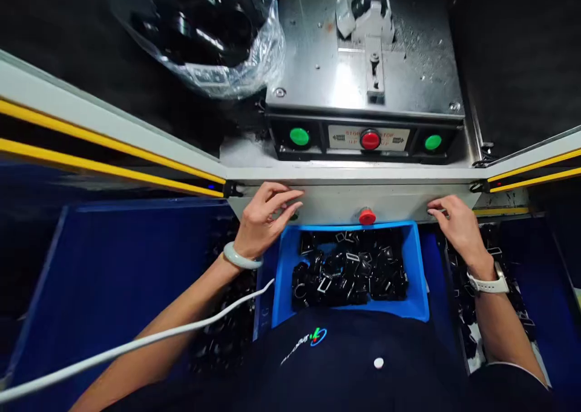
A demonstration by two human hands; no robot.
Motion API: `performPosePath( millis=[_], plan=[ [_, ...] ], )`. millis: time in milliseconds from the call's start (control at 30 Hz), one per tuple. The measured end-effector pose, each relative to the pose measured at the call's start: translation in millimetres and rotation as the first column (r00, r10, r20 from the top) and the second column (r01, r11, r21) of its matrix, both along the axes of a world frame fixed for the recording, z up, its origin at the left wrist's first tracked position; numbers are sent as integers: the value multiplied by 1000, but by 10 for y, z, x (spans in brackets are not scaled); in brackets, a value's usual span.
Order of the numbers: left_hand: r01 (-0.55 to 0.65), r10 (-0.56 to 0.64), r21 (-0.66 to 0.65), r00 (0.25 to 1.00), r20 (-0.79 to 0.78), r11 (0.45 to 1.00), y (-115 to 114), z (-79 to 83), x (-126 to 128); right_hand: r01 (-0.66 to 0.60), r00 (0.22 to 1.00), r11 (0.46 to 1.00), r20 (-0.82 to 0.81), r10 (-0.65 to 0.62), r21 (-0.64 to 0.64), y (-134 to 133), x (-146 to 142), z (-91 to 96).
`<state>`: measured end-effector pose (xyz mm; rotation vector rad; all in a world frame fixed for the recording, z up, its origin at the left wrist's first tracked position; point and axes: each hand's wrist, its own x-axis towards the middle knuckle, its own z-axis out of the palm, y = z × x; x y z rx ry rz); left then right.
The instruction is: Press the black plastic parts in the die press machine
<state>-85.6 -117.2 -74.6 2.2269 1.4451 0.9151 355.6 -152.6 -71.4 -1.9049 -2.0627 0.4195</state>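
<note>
While resting apart on the machine's grey edge [345, 200], left hand [267, 218] and right hand [456, 224], fingers loosely curled, empty. Just below, black parts [349, 270] heaped in a blue bin [420, 279]. Beyond, a red button [370, 140] marked "STOP".

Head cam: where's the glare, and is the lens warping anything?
Head view: glare sits on the steel plate and the clear plastic bag; wide-angle distortion slants the yellow-striped rail; the left hand and right hand look sharp.
</note>
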Motion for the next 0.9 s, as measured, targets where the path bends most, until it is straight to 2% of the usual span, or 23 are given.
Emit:
performPosePath(
  millis=[100, 200, 267, 367, 500, 533, 567, 600, 633, 700, 733, 767, 800, 833, 900],
  plan=[
    [18, -42, -128, 982, -184, 992, -21, -178, -242, -49, 998, 998, -34, 47, -44, 30, 60, 19],
    [55, -108, -186, 951, -290, 981, 55, -186, -339, -74, 997, 994, -44, 70, -82, 38, 47, 54],
    [47, -112, -201, 939, -326, 979, 69, -154, -331, -31, 999, 998, -20, 30, -46, 38, 20, 27],
    [-5, -60, -177, 931, -360, 984, 21, -117, -260, 57, 998, 998, 6, -57, 39, 38, -15, -60],
    [-41, -2, -120, 941, -339, 992, -88, -66, -137, 68, 996, 995, 59, -73, 75, -57, -127, -78],
    [-5, -37, -140, 955, -294, 990, -107, -53, -96, 59, 994, 994, 90, -67, 87, -113, -197, -66],
    [76, -121, -196, 966, -228, 978, -119, -45, -45, 39, 992, 995, 115, -50, 91, -180, -288, -59],
    [199, -247, -286, 958, -144, 937, -123, -46, 18, 6, 992, 997, 126, -15, 75, -256, -400, -61],
    [341, -388, -390, 920, -47, 855, -120, -61, 95, -41, 991, 999, 126, 36, 30, -336, -527, -78],
    [561, -627, -579, 772, 106, 592, -100, -141, 283, -143, 978, 977, 130, 164, -158, -487, -792, -161],
    [599, -708, -650, 694, 129, 468, -93, -205, 387, -175, 963, 944, 151, 223, -282, -550, -913, -222],
    [592, -771, -711, 627, 109, 381, -92, -282, 490, -182, 945, 900, 183, 271, -395, -600, -1018, -290],
    [560, -818, -759, 571, 63, 332, -103, -368, 586, -169, 927, 859, 217, 305, -483, -637, -1101, -358],
    [521, -851, -795, 526, 11, 312, -127, -455, 669, -148, 913, 828, 246, 324, -541, -662, -1162, -422],
    [460, -872, -828, 485, -68, 320, -213, -618, 779, -122, 904, 800, 268, 334, -587, -686, -1222, -518]
  ],
)
